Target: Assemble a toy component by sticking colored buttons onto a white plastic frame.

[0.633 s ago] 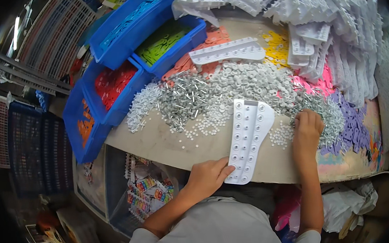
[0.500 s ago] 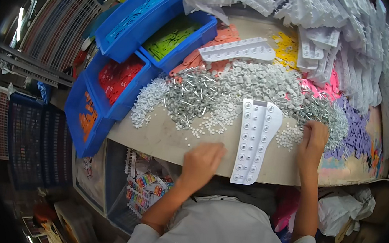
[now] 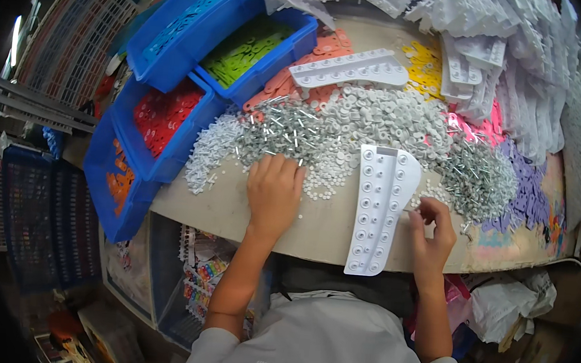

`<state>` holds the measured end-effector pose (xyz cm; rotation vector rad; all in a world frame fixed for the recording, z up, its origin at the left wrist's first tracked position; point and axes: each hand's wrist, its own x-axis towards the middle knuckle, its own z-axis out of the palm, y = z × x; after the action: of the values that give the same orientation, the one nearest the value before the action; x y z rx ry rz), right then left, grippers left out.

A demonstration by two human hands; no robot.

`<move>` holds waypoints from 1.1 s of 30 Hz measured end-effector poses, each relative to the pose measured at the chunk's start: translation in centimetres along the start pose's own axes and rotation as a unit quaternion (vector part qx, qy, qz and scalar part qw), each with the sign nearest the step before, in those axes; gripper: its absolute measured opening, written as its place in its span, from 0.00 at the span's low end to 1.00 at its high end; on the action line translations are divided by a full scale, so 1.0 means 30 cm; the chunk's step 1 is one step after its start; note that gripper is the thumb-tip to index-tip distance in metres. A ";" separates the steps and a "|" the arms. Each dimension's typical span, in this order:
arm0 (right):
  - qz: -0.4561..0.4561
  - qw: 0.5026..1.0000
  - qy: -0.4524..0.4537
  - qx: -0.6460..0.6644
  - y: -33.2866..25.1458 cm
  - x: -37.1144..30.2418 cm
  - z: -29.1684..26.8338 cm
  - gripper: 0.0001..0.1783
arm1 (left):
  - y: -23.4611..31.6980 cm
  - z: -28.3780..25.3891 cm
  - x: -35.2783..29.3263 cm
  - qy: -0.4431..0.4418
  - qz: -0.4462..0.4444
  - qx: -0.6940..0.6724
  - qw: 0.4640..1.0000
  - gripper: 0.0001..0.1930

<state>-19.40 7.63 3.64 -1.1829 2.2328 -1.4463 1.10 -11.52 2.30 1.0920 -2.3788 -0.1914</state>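
Note:
A white plastic tray-like plate (image 3: 375, 212) with two rows of round sockets and a middle row of small studs lies lengthwise in front of me at the table's edge. My left hand (image 3: 274, 197) is left of it, fingers close together and bent down at the near edge of a heap of metal pins (image 3: 284, 130); the fingertips' grip is hidden. To the plate's right, my right hand (image 3: 434, 235) is closed in a loose pinch; something tiny may be between its fingertips. Small white discs (image 3: 328, 178) lie between the left hand and the plate.
Blue bins (image 3: 196, 167) with coloured plastic pieces stand at the left. White washers (image 3: 391, 121), a second pin heap (image 3: 478, 176) and purple pieces (image 3: 525, 193) cover the table beyond. Another white plate (image 3: 350, 69) lies behind; stacked white plates (image 3: 517, 70) rise at the far right.
My left hand has moved left and forward to the pin heap. My right hand has drawn back from the right pin heap, nearer to me and toward the plate.

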 end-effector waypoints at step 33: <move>-0.136 0.960 0.067 -0.234 0.007 0.178 -0.036 0.06 | 0.021 -0.044 -0.009 -0.031 -0.109 -0.052 0.992 0.06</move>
<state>-23.58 4.50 5.19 -1.6309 2.6916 -1.1390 1.49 -10.80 3.54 1.3127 -2.2721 -0.4266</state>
